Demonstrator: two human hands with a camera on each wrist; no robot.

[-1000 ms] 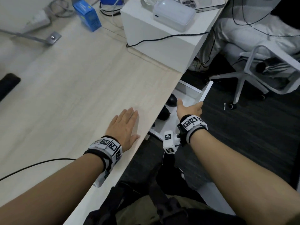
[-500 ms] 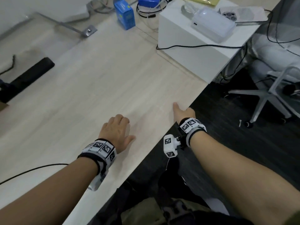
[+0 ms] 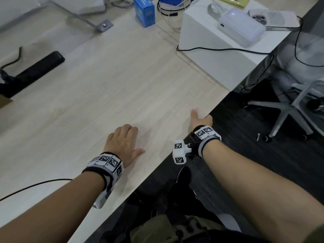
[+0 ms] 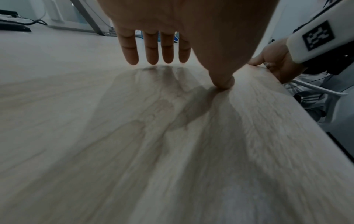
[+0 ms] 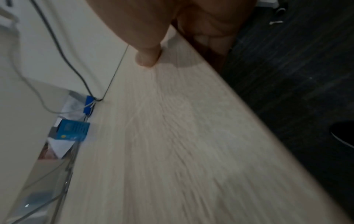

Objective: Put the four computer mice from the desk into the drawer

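Note:
No computer mouse and no drawer shows in any view. My left hand (image 3: 122, 142) rests on the pale wooden desk (image 3: 122, 85) near its front edge. Its fingers (image 4: 151, 50) hang straight and relaxed above the wood, and its thumb tip (image 4: 222, 81) touches the surface; it holds nothing. My right hand (image 3: 201, 120) is at the desk's front edge, to the right of the left hand. Its thumb (image 5: 147, 57) lies on the top, while the other fingers fold down over the edge into shadow.
A white box (image 3: 219, 55) with a cable across it stands at the back right of the desk. A blue carton (image 3: 144, 13) and a black bar (image 3: 40, 65) lie further back. An office chair (image 3: 289, 106) stands on the dark floor to the right.
A second ago the drawer stood open under the desk with dark mice inside and my right hand at its front. It has gone out of sight, and my right hand is at the desk edge.

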